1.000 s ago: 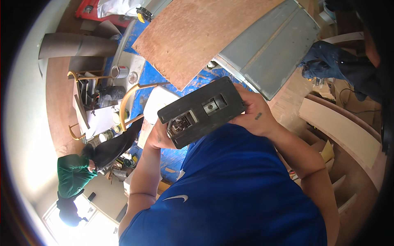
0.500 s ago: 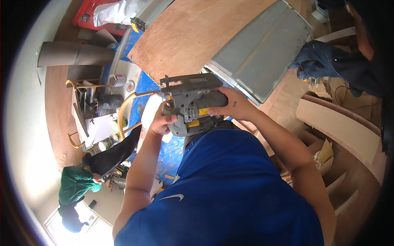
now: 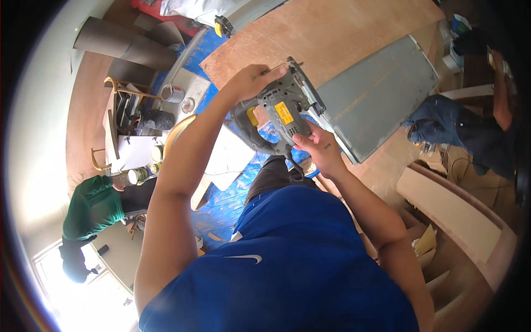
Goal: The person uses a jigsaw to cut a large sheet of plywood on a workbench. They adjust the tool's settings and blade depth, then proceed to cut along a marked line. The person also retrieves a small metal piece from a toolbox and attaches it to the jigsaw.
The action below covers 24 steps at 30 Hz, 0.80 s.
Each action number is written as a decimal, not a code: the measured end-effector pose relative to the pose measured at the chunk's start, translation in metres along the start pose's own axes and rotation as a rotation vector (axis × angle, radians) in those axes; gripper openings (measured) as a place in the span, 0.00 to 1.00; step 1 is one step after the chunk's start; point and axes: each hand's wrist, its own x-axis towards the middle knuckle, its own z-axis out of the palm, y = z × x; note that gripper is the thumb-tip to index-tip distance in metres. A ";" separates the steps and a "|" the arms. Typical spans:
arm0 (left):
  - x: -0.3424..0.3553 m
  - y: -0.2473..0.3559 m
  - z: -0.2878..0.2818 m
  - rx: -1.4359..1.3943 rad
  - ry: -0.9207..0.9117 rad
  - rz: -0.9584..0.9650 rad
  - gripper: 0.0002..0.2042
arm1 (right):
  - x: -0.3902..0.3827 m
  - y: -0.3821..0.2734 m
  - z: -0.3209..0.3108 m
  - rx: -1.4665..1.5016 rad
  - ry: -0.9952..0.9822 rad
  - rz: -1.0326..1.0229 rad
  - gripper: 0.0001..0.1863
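Two-handed handling of jigsaw (image 3: 283, 113); base plate (image 3: 311, 93) turned rightward.
Right hand (image 3: 321, 149) grips the housing's rear; left hand (image 3: 251, 83) is at the front end, finger closure undetermined. Tool is near the plywood sheet (image 3: 332, 41). Judgement: handling step; next move calls for firm right-hand support, left fingers clear of the blade end.

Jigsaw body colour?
The jigsaw body is grey, with a yellow label; best seen in the head view.
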 end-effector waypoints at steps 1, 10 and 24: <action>0.011 0.000 -0.005 0.006 0.010 0.050 0.38 | 0.004 -0.004 0.004 0.012 -0.007 -0.023 0.32; 0.147 0.014 -0.020 0.105 -0.056 0.273 0.49 | 0.068 -0.014 0.014 0.096 0.021 -0.044 0.39; 0.222 0.048 -0.018 0.094 -0.311 0.510 0.46 | 0.121 0.004 0.018 0.112 0.195 -0.062 0.37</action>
